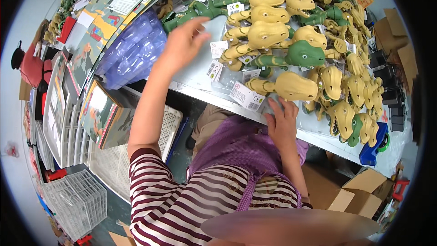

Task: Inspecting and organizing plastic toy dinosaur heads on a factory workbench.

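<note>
My left hand (185,43) reaches over the table with its fingers apart and holds nothing. Just beyond it lies a green toy dinosaur (193,11) with an open mouth. At the table's front edge, my right hand (283,119) rests with fingers stretched and apart, the tips beside or against a tan toy dinosaur head (296,86); their exact contact is hidden. A white paper tag (246,95) hangs from that dinosaur. Behind it are a green dinosaur head (306,54) and several tan ones (268,35), laid in rows, many tagged.
Clear plastic blister trays (134,48) and printed cardboard sheets (116,4) are stacked left of my arm. White plastic crates (75,200) stand lower left. A blue holder (374,143) sits at the table's right corner, above an open carton (359,193). Another person (34,66) is far left.
</note>
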`<state>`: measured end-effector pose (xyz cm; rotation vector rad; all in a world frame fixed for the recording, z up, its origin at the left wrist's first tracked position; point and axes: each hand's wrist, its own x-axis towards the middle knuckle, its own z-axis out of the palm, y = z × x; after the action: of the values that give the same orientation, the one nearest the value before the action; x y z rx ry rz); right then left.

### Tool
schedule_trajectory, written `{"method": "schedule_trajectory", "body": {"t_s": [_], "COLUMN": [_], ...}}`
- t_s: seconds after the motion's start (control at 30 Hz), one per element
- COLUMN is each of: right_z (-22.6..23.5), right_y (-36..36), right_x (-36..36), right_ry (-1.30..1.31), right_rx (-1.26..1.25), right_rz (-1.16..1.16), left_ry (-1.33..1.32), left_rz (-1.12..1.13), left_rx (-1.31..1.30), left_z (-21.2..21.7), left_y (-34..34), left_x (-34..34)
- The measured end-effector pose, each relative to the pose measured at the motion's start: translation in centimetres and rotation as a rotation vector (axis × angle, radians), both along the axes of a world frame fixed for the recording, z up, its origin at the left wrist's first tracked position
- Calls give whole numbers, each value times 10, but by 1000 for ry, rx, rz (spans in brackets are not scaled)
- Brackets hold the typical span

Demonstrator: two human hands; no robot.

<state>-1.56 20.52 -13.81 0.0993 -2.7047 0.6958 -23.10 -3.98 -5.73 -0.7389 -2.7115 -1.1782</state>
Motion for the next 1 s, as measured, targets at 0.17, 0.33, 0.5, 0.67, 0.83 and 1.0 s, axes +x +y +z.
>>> {"method": "schedule_trajectory", "body": {"t_s": [0.17, 0.33, 0.5, 0.67, 0.83, 1.0], "right_z": [0, 0, -1, -2, 1, -1], "right_y": [-1, -4, -2, -1, 0, 1], "right_x": [1, 2, 1, 1, 1, 0], "right_ry": [-9, -32, -23, -20, -50, -31], "right_rx": [14, 22, 28, 31, 26, 24], "right_rz": [-6, -19, -22, -19, -27, -7], "left_ry": [289, 137, -190, -273, -209, -177], "left_rz": [150, 342, 519, 482, 392, 344], "left_rx": [-328, -719, -714, -716, -748, -883], "left_z": [-10, -14, -19, -29, -41, -58], "left_y": [3, 20, 35, 13, -6, -38], "left_x": [-65, -121, -147, -175, -199, -206]}}
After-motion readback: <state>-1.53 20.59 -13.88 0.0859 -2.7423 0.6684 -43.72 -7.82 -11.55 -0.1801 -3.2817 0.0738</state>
